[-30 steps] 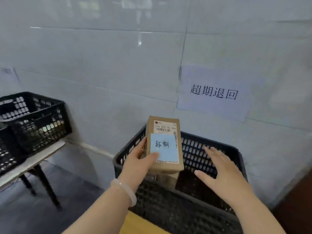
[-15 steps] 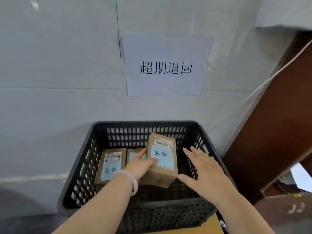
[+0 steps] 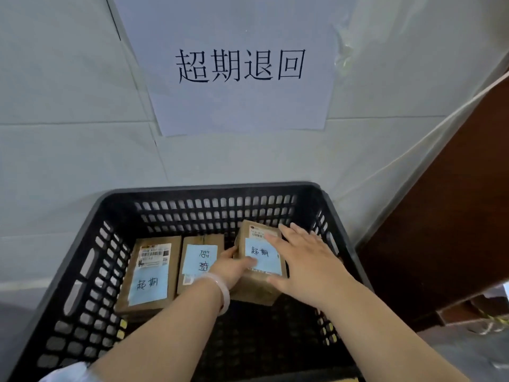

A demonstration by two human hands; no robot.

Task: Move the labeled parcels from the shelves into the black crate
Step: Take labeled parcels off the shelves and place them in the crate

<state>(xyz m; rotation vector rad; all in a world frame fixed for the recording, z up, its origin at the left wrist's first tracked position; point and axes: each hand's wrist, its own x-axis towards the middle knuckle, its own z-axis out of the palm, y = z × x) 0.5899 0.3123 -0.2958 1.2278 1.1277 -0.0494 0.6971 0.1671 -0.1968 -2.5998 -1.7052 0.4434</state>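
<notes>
Parcel (image 3: pixel 260 285) with the blue note is inside the black crate (image 3: pixel 209 188), right-hand part, just beside two others.

Nearest to me: a pale blue sleeve (image 3: pixel 68 373) at the bottom left edge, then both bare forearms reaching in over the crate's near rim. A pale, smooth bracelet (image 3: pixel 223 290) is on the left wrist.

Left hand (image 3: pixel 231 267) grips the parcel at its left edge, thumb on top over the blue note, fingers tucked down the side. Right hand (image 3: pixel 305 260) is spread flat with straight fingers, laid over the parcel's right top edge, not curled around it. The hands cover much of the parcel's sides. It is a brown cardboard box, rectangular, with a white barcode sticker at its far end and handwriting on the note. It sits higher than its neighbours; I can't tell if its base touches the crate floor.

Middle parcel (image 3: pixel 199 260) lies flat, blue note on top, partly hidden by the left wrist. Left parcel (image 3: pixel 150 274) lies flat, with a white shipping sticker and a blue note.

Crate is black plastic, with lattice walls of rounded slots.

Behind it is a pale tiled wall (image 3: pixel 68 92) with a white paper sign (image 3: pixel 239 106) printed with four black characters, its right edge taped. A dark brown wooden panel (image 3: pixel 446 216) stands at the right.
</notes>
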